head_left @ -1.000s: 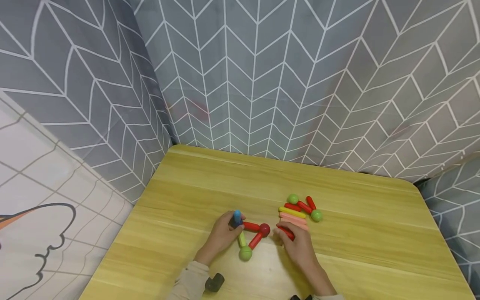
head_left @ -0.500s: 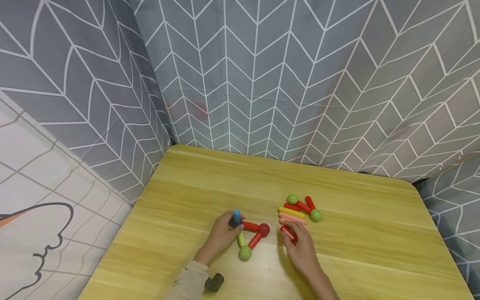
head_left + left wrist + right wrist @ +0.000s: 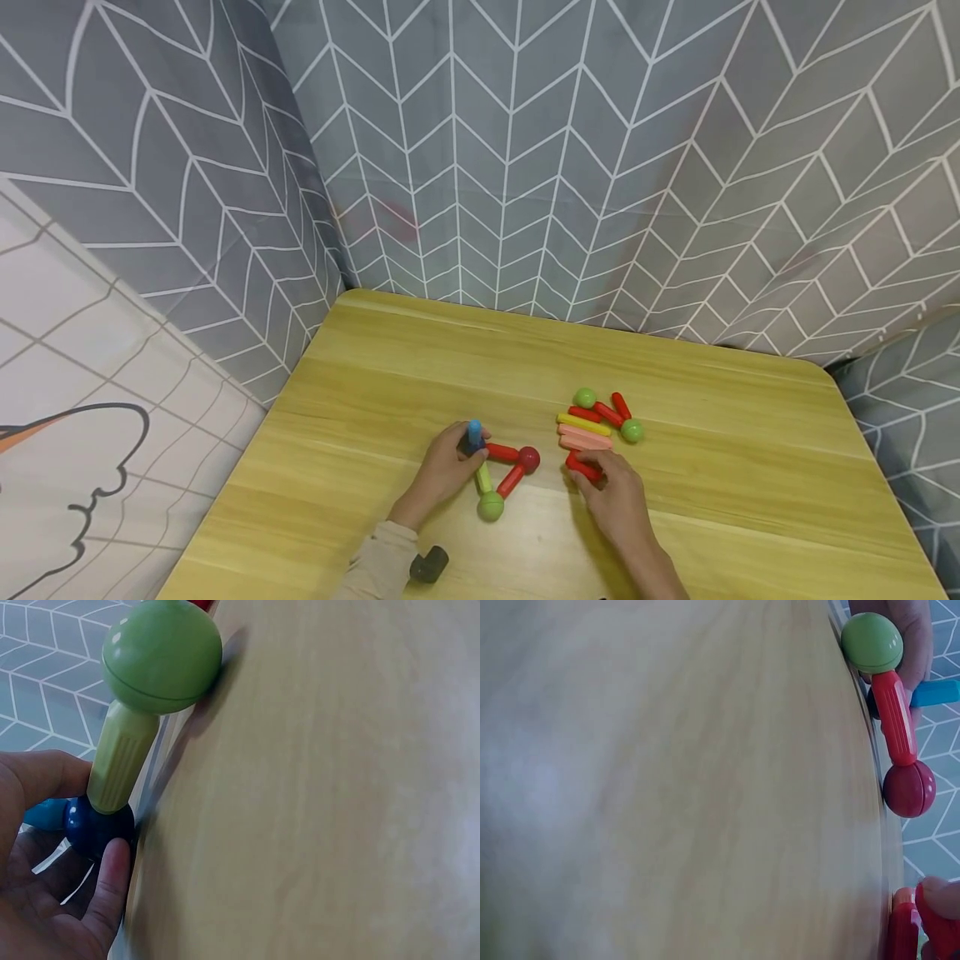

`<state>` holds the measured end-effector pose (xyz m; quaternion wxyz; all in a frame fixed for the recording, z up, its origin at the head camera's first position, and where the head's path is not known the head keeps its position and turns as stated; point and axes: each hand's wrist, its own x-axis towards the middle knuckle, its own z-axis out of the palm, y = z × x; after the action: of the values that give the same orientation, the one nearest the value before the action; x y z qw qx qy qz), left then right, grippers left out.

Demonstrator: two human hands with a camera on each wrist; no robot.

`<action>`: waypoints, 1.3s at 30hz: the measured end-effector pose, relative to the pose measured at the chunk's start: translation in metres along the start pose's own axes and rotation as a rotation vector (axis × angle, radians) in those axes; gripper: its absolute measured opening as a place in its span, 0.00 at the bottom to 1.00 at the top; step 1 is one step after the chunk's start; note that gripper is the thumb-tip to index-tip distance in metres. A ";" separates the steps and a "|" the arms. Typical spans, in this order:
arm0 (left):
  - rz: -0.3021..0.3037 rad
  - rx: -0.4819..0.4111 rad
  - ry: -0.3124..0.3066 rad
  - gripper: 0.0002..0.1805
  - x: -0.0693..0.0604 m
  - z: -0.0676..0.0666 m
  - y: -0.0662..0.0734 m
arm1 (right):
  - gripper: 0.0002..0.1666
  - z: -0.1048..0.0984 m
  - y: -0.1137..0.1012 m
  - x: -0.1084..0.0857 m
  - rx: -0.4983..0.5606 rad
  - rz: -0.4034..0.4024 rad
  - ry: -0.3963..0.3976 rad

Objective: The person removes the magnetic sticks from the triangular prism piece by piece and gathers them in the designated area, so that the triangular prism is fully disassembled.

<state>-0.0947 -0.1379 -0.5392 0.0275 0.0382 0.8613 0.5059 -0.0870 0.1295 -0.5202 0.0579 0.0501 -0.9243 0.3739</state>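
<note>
While gripping the dark blue ball [image 3: 90,829] in the left hand [image 3: 441,468], with a light blue stick [image 3: 475,431] pointing up from it, pinching a red stick [image 3: 584,467] between thumb and fingers of the right hand [image 3: 618,498]! Showing a second red stick [image 3: 902,930] just beside it in the right wrist view, too cut off to tell whether pinched as well. Back to the left hand, and looking at a closed triangle: running from the dark blue ball along a lime stick [image 3: 483,477] to a green ball [image 3: 491,507], on by a lower red rod [image 3: 511,481] to a dark red ball [image 3: 528,459], then home along an upper red rod [image 3: 502,452]. Lying on the table [image 3: 390,350], nearer the left edge than the right. Over toward the right edge now, spotting pink sticks [image 3: 586,437] just beyond the right hand; then a yellow stick [image 3: 584,424]; then, closer to the far edge, loose red rods [image 3: 608,413] with a pair of green balls [image 3: 632,430]. Down at the left sleeve [image 3: 382,554], finding a black object [image 3: 429,564]. Backed, past the far edge, by a grey patterned curtain [image 3: 525,167].
</note>
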 end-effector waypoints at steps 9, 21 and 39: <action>0.003 0.004 0.006 0.10 0.000 0.000 0.000 | 0.14 0.001 0.006 -0.001 -0.065 -0.065 0.007; -0.049 -0.005 -0.009 0.25 -0.001 -0.002 0.006 | 0.14 0.002 0.013 0.000 -0.099 -0.118 0.017; -0.136 0.225 -0.102 0.46 -0.010 -0.014 0.018 | 0.12 0.001 0.009 0.003 -0.161 -0.152 0.025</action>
<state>-0.0856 -0.1419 -0.5166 0.1011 0.0084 0.9106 0.4006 -0.0914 0.1348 -0.5271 0.1017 0.1106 -0.9441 0.2934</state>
